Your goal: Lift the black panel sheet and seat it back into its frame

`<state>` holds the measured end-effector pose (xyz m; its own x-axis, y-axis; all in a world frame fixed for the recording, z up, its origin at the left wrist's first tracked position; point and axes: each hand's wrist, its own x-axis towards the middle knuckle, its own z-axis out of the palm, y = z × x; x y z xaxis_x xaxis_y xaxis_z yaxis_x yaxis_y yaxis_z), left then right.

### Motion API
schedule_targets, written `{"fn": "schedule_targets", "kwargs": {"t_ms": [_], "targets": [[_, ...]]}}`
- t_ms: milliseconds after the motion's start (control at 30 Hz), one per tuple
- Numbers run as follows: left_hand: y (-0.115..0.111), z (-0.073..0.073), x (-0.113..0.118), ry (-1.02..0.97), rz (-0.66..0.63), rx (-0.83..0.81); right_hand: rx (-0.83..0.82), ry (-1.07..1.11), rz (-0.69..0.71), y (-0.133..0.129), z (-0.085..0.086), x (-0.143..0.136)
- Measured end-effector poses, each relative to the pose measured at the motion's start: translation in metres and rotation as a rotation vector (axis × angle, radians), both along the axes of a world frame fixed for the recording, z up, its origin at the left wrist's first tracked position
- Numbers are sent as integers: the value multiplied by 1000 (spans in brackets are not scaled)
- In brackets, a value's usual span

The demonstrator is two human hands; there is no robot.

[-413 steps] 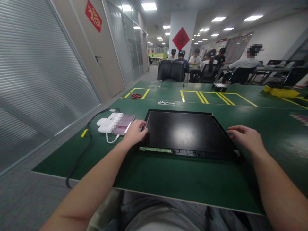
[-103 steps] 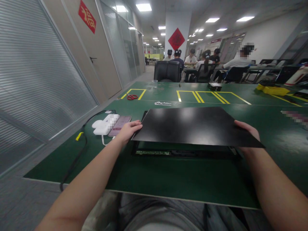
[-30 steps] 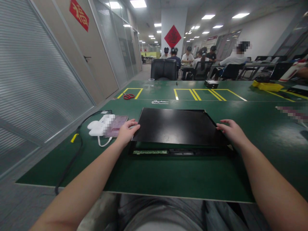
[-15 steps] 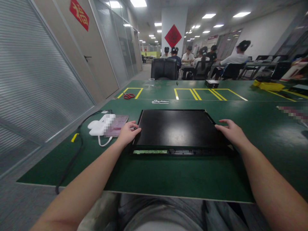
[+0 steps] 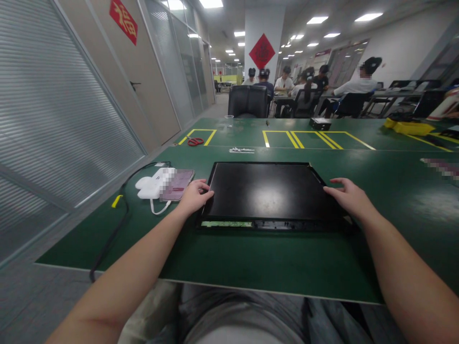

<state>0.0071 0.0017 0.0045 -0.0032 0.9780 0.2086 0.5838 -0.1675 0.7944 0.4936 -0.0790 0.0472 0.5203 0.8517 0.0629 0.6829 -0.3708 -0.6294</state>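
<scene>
A black flat display panel (image 5: 267,191) lies face up in a dark frame on the green table (image 5: 272,267). Along the frame's near edge runs a strip with a green circuit board (image 5: 226,224) at its left part. My left hand (image 5: 195,196) is at the panel's left edge, its thumb and fingers curved onto the rim. At the right edge is my right hand (image 5: 347,193), thumb touching the rim and fingers curved, apart from the thumb.
Left of the panel are a phone (image 5: 181,185), a white device (image 5: 150,187) and a black cable (image 5: 122,220). Beyond lie red scissors (image 5: 195,142), small white pieces (image 5: 242,150), a clear cup (image 5: 229,120) and a black box (image 5: 320,124). People sit at far tables.
The whole view has shifted slightly, so the scene sits a little further right. Both hands stay at the panel's side edges.
</scene>
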Motion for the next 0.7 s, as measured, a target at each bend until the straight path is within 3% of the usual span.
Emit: {"fn": "schedule_targets", "kwargs": {"t_ms": [700], "targets": [[-1, 7, 4, 51, -14, -5, -53, -25, 7, -1, 3, -4]]}}
